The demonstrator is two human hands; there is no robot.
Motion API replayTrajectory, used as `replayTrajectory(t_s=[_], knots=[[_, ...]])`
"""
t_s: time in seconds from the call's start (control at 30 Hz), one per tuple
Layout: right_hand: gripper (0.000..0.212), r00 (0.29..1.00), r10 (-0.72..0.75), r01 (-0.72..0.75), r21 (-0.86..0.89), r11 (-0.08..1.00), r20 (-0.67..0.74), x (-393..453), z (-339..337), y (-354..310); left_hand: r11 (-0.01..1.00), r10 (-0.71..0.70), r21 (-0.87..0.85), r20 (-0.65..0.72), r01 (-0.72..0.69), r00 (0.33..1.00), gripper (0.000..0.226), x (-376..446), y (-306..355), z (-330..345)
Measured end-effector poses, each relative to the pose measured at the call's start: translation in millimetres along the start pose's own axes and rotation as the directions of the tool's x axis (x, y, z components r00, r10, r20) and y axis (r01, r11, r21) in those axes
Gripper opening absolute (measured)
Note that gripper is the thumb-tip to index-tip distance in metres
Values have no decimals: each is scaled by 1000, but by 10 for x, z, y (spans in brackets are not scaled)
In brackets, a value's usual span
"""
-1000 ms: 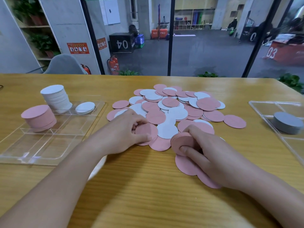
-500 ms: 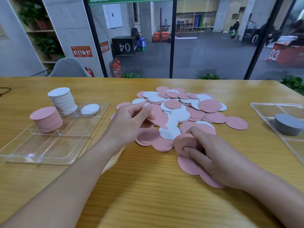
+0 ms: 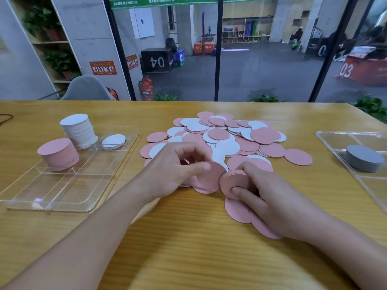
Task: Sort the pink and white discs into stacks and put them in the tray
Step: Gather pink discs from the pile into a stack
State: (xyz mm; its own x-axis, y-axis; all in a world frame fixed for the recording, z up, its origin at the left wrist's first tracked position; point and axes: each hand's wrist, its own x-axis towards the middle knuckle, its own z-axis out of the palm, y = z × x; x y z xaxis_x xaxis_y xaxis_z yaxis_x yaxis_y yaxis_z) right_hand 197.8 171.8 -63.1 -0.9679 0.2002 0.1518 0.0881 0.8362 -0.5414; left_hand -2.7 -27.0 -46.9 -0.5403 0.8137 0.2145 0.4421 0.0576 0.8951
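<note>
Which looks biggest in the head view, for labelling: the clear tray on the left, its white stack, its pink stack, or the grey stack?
1. Clear tray
2. White stack, tallest
3. Pink stack and grey stack: too alike to rank.

A loose heap of pink and white round discs [image 3: 228,139] lies in the middle of the light wooden table [image 3: 188,237]. To its left sits a clear plastic compartment tray [image 3: 62,197]; a stack of pink discs [image 3: 58,153] stands in its left compartment, a taller stack of white discs [image 3: 78,129] behind it, and a single white disc [image 3: 113,141] to the right of that stack. At the table's right edge lies a second clear plastic tray [image 3: 335,139] holding a grey round stack [image 3: 363,158]. Before the heap, the left hand [image 3: 173,170] and the right hand [image 3: 278,204] are side by side, a small stack of pink discs [image 3: 232,183] between them.
</note>
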Motion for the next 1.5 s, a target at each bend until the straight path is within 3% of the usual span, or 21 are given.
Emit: replayTrajectory(t_s=[0.13, 0.43, 0.57, 0.67, 0.77, 1.1, 1.33, 1.5], knots=[[15, 1000, -1, 2, 13, 1000, -16, -9, 10, 3, 998, 0, -56, 67, 4, 998, 6, -22, 13, 90], [14, 999, -32, 32, 1, 999, -23, 11, 45, -6, 1000, -1, 29, 165, -4, 986, 23, -65, -9, 160], [16, 1000, -21, 21, 10, 1000, -11, 6, 34, -12, 930, 15, 368, 32, -26, 999, 23, -20, -85, -197], [13, 1000, -7, 7, 19, 1000, -7, 11, 33, -9, 837, -93, 546, 55, 47, 994, 33, -40, -125, -441], [14, 1000, 9, -9, 38, 999, -1, 19, 33, -4, 787, -170, 613, 105, 71, 980, 41, -55, -133, -504], [14, 1000, 23, -23, 26, 999, -1, 14, 29, -24, 829, -151, 551, 59, 94, 987, 45, -51, -99, -372], [13, 1000, 31, -31, 33, 999, 4, 15, 24, -15, 966, -47, 249, -86, 67, 995, 15, 23, -141, -314], [14, 1000, 31, -31, 37, 999, -4, 6, 23, -20, 989, 46, 143, -60, -37, 997, 10, 12, -91, -168]])
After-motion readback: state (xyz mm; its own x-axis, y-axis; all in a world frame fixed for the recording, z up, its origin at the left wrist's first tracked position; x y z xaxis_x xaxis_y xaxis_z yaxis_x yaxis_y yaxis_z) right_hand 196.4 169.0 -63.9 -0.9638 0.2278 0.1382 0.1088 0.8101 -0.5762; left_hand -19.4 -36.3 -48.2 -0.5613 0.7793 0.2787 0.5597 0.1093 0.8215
